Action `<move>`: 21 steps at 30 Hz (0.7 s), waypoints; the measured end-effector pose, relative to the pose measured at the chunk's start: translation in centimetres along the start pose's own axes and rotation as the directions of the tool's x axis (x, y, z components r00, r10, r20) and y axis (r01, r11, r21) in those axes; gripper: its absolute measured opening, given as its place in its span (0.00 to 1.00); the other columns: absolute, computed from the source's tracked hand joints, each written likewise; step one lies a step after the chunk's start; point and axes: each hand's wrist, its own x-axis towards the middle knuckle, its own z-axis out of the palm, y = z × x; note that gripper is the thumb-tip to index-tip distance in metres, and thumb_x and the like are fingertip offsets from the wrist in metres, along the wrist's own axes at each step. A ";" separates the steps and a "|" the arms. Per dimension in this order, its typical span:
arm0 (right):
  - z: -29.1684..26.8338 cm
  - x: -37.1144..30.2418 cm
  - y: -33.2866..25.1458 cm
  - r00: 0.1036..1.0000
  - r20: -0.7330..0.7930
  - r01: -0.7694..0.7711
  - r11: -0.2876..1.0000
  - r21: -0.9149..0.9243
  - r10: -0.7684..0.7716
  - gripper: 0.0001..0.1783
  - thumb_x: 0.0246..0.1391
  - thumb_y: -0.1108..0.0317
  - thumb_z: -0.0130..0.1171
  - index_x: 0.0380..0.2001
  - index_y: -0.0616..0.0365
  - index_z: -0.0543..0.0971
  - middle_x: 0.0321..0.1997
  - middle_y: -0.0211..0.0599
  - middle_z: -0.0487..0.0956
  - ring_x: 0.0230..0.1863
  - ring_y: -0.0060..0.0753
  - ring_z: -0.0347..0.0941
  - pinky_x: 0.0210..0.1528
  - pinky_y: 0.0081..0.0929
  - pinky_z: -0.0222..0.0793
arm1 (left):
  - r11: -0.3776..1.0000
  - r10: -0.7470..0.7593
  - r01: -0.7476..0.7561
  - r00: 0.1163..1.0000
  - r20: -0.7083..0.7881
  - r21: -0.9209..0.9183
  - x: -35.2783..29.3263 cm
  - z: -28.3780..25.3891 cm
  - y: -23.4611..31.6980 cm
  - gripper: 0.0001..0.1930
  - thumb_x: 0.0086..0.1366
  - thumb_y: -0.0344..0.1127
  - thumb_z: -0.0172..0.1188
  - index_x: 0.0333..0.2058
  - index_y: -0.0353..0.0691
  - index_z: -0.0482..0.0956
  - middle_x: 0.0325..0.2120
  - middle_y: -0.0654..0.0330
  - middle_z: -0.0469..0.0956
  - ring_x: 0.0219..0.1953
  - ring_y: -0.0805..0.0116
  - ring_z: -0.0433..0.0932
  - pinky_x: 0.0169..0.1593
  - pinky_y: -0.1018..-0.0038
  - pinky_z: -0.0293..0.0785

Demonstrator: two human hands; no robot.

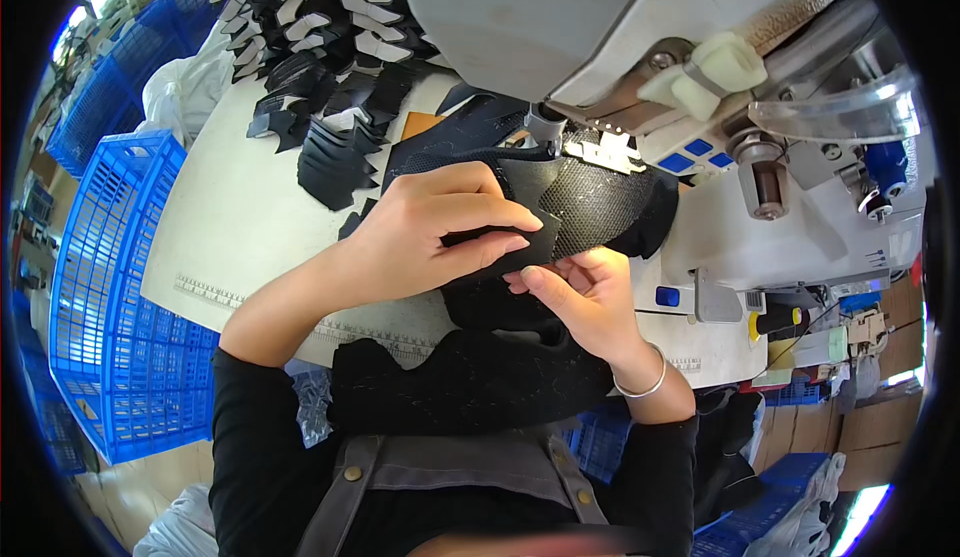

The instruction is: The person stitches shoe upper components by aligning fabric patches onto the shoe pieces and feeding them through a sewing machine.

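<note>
My left hand (425,222) pinches a small black piece (535,242) between thumb and fingers, over a black mesh shoe upper (600,202). The upper's shiny mesh part reaches under the needle area (546,127) of a sewing machine (530,22). Close beside it, my right hand (588,297) has its thumb and fingers closed at the lower edge of the mesh and the black piece. More dark cloth (470,382) hangs over the table's front edge toward my lap. The fingertips partly hide where the pieces meet.
Stacks of black cut pieces (335,162) and black-and-white ones (375,7) lie at the back left of the white table (220,227). A blue crate (130,307) stands to the left. At the right are a thread spool (775,322) and the machine's clear guard (840,112).
</note>
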 end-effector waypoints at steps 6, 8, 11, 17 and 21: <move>0.1 0.2 -0.1 1.000 0.000 0.008 0.999 -0.042 -0.008 0.13 0.59 0.76 0.55 0.45 0.74 0.75 0.39 0.46 0.81 0.40 0.31 0.79 0.47 0.28 0.77 | 0.999 0.017 -0.015 0.999 -0.043 0.044 -0.1 0.7 -0.1 0.13 0.51 0.24 0.68 0.38 0.40 0.84 0.25 0.63 0.74 0.24 0.73 0.71 0.27 0.77 0.67; 0.5 0.3 -0.2 0.991 -0.133 -0.021 0.999 0.025 0.024 0.12 0.58 0.66 0.60 0.31 0.67 0.82 0.28 0.36 0.83 0.28 0.18 0.77 0.32 0.15 0.71 | 0.996 0.037 -0.032 0.997 -0.065 0.079 -0.2 1.1 -0.4 0.13 0.51 0.24 0.68 0.38 0.40 0.84 0.25 0.63 0.73 0.23 0.72 0.71 0.26 0.77 0.67; -0.1 0.2 -0.4 0.988 -0.133 -0.089 0.995 -0.048 0.082 0.13 0.60 0.68 0.57 0.29 0.70 0.81 0.23 0.38 0.81 0.24 0.21 0.76 0.28 0.16 0.71 | 0.984 -0.064 0.074 0.996 -0.067 0.163 -0.8 1.5 0.3 0.16 0.50 0.28 0.70 0.39 0.41 0.83 0.28 0.61 0.73 0.28 0.68 0.73 0.30 0.74 0.70; -0.6 -0.1 -0.5 0.975 -0.162 -0.165 0.984 -0.068 0.153 0.14 0.58 0.68 0.59 0.21 0.66 0.80 0.18 0.34 0.78 0.18 0.17 0.70 0.21 0.15 0.65 | 0.908 -0.028 0.080 0.991 -0.131 0.411 1.9 -0.4 -0.5 0.27 0.47 0.44 0.73 0.43 0.36 0.77 0.34 0.57 0.76 0.37 0.62 0.74 0.45 0.68 0.70; -0.7 0.0 -1.1 0.975 -0.153 -0.171 0.985 -0.041 0.163 0.20 0.57 0.63 0.60 0.17 0.65 0.80 0.15 0.31 0.78 0.18 0.14 0.70 0.21 0.14 0.63 | 0.930 -0.369 0.364 0.920 0.132 0.061 3.8 -1.8 -2.0 0.23 0.49 0.45 0.74 0.36 0.33 0.77 0.26 0.61 0.76 0.29 0.73 0.72 0.36 0.74 0.70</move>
